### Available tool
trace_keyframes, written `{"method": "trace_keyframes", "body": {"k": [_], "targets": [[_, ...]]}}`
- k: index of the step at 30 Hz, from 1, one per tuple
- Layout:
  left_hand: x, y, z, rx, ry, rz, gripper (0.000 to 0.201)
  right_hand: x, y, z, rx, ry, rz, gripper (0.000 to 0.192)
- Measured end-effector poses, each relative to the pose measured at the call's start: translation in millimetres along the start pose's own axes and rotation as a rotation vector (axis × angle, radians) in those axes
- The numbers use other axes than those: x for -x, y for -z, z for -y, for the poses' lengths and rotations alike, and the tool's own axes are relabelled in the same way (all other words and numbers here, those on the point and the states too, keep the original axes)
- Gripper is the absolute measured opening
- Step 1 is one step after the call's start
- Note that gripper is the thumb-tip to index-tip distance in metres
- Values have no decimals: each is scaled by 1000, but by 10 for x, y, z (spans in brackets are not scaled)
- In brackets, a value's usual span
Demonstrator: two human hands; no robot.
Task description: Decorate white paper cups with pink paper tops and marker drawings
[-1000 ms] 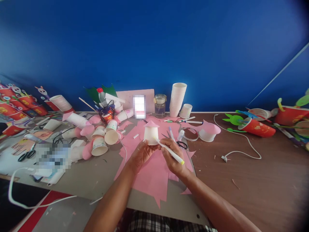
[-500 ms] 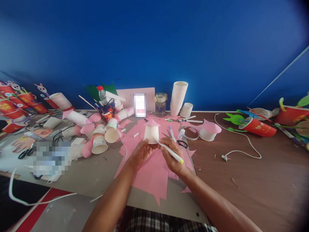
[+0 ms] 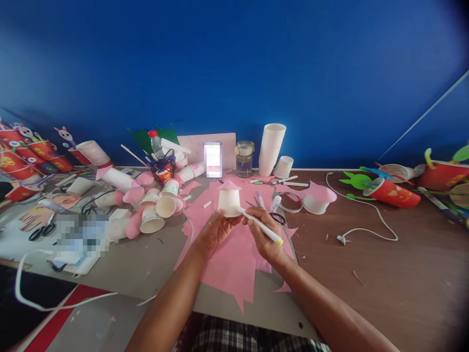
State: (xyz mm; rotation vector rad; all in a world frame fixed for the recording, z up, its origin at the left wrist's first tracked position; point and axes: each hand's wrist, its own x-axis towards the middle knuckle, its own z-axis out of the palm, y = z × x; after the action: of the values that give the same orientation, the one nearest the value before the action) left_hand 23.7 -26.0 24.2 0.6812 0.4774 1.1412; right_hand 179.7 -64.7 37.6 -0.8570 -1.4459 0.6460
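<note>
My left hand (image 3: 214,232) holds an upside-down white paper cup (image 3: 229,201) with a pink paper cone on top, lifted a little above the table. My right hand (image 3: 264,234) grips a white marker (image 3: 262,227) with a yellow end cap, its tip touching the cup's lower right rim. Both hands hover over a large pink paper sheet (image 3: 230,264) with jagged cut edges.
A tall stack of white cups (image 3: 270,149), a glass jar (image 3: 244,159) and a phone (image 3: 212,160) stand at the back. Loose cups (image 3: 152,220) and scissors (image 3: 42,230) lie left. Another pink-topped cup (image 3: 317,198), a white cable (image 3: 366,215) and red cups (image 3: 390,193) lie right.
The marker's rear end has swung slightly right and its tip has moved up against the cup's rim. The cup stays in my left hand.
</note>
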Motion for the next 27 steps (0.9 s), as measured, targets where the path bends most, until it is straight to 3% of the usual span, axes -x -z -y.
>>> {"method": "trace_keyframes", "body": {"k": [17, 27], "targets": [[-9, 43, 23, 21, 8, 17, 43, 7, -14, 8, 28, 64, 32, 15], [7, -1, 5, 26, -2, 45, 45, -9, -14, 25, 25, 15, -5, 14]]}}
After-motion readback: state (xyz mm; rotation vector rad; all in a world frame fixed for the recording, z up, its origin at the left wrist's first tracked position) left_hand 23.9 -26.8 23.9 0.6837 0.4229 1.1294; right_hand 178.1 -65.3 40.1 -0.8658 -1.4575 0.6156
